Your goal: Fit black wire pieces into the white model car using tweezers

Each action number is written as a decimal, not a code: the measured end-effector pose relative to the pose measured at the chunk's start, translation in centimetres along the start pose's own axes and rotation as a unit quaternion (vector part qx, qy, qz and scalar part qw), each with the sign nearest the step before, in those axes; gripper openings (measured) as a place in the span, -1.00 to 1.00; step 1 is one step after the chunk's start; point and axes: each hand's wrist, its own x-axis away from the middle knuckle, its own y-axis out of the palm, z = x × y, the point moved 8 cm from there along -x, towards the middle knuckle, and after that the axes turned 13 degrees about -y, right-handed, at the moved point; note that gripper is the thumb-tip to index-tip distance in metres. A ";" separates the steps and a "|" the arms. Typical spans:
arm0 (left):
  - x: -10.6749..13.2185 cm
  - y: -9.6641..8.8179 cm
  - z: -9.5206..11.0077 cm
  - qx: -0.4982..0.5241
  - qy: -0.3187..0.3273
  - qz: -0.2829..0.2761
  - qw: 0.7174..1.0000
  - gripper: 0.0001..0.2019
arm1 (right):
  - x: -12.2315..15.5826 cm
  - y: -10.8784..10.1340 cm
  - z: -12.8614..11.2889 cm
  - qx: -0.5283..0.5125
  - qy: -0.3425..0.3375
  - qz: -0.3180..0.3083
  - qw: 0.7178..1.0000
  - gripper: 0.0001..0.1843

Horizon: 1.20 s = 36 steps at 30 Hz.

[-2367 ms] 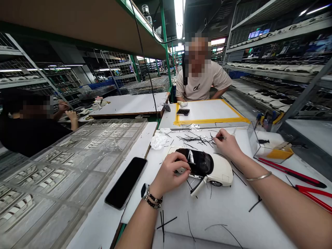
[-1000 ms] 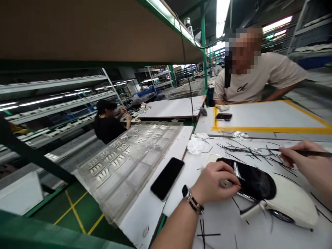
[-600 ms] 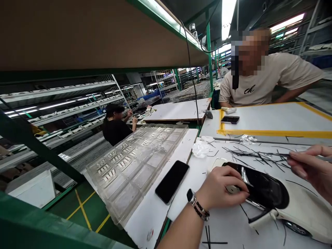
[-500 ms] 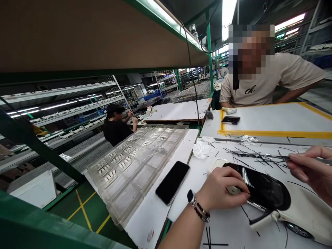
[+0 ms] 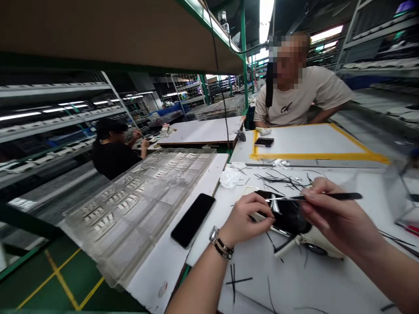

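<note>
A cream model car (image 5: 322,237) with a glossy dark roof lies on the white tabletop, one door swung out on the near side. My left hand (image 5: 250,218) is closed at the car's left end, thumb and fingers bent against its side; the fingertips partly hide what they grip. In my right hand (image 5: 322,205) are tweezers (image 5: 343,196), black at the back with a thin silver tip, pinched between thumb and fingers. Their tip points left over the roof, close to my left fingertips. Thin black strips (image 5: 278,179) lie scattered behind the car.
A black phone (image 5: 193,220) lies left of my left hand. Beyond it is a clear compartment tray (image 5: 144,213) with small pale parts. Crumpled white plastic (image 5: 230,176) sits behind the car. A person (image 5: 294,96) is across the taped board (image 5: 310,139); another person (image 5: 114,150) works at the left.
My right hand has brought the tweezers left, from the black strips to over the car roof near my left fingers. My left hand stays at the car. The view has shifted right.
</note>
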 end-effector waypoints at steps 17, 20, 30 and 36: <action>-0.5 -1.5 -0.1 0.077 -0.040 0.048 0.995 -0.96 | 0.1 0.8 0.5 -0.027 0.000 -0.034 0.999 -0.64; -0.5 -1.5 -0.4 0.107 -0.049 0.038 0.992 -0.96 | -0.1 0.8 0.6 -0.033 -0.003 -0.038 0.999 -0.64; -0.5 -1.3 -0.8 0.124 -0.067 0.017 0.990 -0.96 | -0.3 0.3 1.0 -0.040 0.001 -0.034 0.999 -0.67; -0.5 -1.4 -0.7 0.117 -0.070 0.017 0.991 -0.96 | -0.4 0.4 1.3 -0.048 0.012 -0.035 0.998 -0.65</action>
